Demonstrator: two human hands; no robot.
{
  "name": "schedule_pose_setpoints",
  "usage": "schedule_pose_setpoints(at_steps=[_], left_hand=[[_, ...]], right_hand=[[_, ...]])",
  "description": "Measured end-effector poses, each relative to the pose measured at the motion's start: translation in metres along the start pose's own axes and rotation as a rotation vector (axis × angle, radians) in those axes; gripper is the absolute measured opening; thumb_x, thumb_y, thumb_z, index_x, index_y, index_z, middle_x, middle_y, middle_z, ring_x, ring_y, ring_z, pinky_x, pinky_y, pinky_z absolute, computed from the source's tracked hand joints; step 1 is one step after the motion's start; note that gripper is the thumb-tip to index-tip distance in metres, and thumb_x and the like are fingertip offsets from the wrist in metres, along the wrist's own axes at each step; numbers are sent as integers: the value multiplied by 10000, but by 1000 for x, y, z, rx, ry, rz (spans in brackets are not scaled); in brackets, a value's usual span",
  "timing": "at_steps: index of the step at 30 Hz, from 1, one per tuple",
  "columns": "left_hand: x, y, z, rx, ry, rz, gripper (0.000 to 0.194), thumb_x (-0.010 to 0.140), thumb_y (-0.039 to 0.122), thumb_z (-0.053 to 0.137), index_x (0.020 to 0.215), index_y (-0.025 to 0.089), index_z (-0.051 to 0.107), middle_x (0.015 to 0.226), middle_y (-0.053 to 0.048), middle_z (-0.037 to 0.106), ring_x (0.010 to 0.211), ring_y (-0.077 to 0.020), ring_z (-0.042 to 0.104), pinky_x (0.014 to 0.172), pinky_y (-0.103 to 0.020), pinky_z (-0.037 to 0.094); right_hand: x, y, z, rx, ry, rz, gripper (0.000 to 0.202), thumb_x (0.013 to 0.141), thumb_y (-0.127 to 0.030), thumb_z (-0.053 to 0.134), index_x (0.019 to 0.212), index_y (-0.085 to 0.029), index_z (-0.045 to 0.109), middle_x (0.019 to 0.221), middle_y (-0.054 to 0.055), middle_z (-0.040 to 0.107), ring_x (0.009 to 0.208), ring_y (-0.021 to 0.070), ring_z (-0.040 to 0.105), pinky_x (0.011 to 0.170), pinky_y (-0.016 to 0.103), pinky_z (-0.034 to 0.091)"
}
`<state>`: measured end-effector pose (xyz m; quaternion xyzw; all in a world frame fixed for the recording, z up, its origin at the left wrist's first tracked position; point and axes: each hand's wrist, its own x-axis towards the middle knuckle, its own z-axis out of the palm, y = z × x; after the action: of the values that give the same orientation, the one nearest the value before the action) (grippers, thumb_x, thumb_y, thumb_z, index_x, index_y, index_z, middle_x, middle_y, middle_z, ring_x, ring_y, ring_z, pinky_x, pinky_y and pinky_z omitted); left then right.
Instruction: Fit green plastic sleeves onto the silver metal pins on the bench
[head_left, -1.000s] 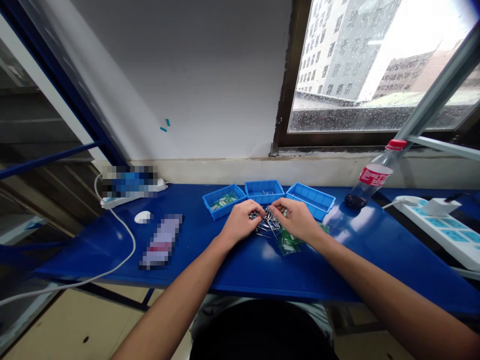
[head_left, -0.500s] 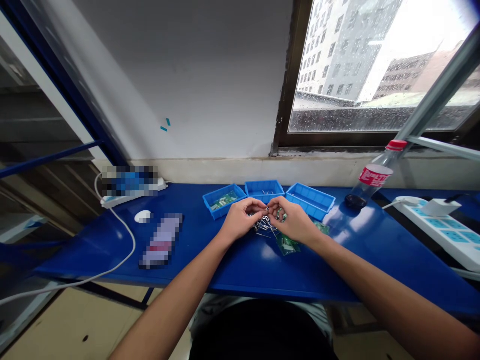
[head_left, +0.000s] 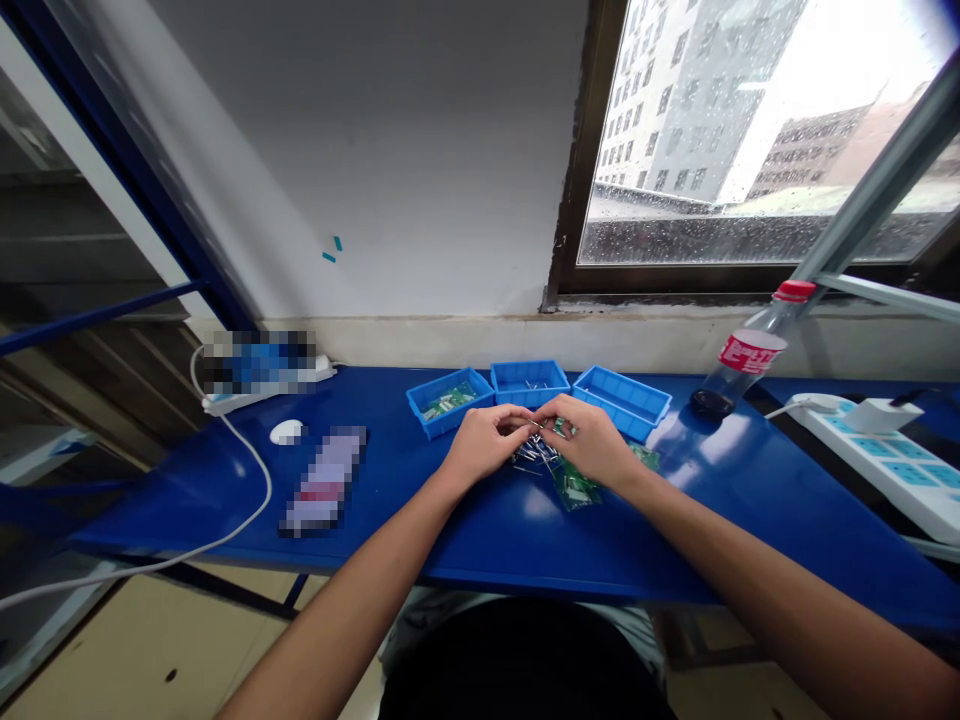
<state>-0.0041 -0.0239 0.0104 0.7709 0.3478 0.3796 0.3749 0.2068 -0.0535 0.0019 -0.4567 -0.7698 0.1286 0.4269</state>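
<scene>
My left hand (head_left: 486, 442) and my right hand (head_left: 589, 438) meet over the table, fingertips pinched close together. A thin metal piece (head_left: 537, 424) shows between them; it is too small to name, and I cannot tell which hand grips it more. Just under my fingers lies a loose pile of slim silver metal pieces (head_left: 531, 452), like screws or pins, partly hidden by my hands. Beside it, below my right hand, is a small green clear packet (head_left: 576, 490) with pale contents. Another green packet (head_left: 645, 456) peeks out past my right wrist.
Three blue bins stand behind my hands: a left bin (head_left: 436, 428) holding green packets, a middle bin (head_left: 529, 370) with a few metal pieces, and a right bin (head_left: 627, 405). A cola bottle (head_left: 750, 352) and power strip (head_left: 892, 465) are right; a white cable (head_left: 259, 460) runs left.
My fingers have shifted slightly around the small metal piece, and my right hand's fingers have turned a little over it. The bins, pile and packets stay in place.
</scene>
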Motion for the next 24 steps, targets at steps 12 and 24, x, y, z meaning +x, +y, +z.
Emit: schedule_pose_setpoints(at_steps=[12,24], left_hand=[[2,-6,0,-9,85,29,66,899,242,727,922,189,694,976,-53,829,946,-228,812,879,-345,644],[0,-4,-3,128,23,78,163,894,262,734,854,197,590,833,2,728,734,-142,688,663,-230,510]], right_hand=[[1,-5,-3,53,-33,99,209,1000,-387,648,1059,-265,807,987,51,820,783,220,722,725,359,565],[1,-6,-4,98,-82,162,184,936,-407,714,939,-229,760,774,27,714,639,175,574,598,320,464]])
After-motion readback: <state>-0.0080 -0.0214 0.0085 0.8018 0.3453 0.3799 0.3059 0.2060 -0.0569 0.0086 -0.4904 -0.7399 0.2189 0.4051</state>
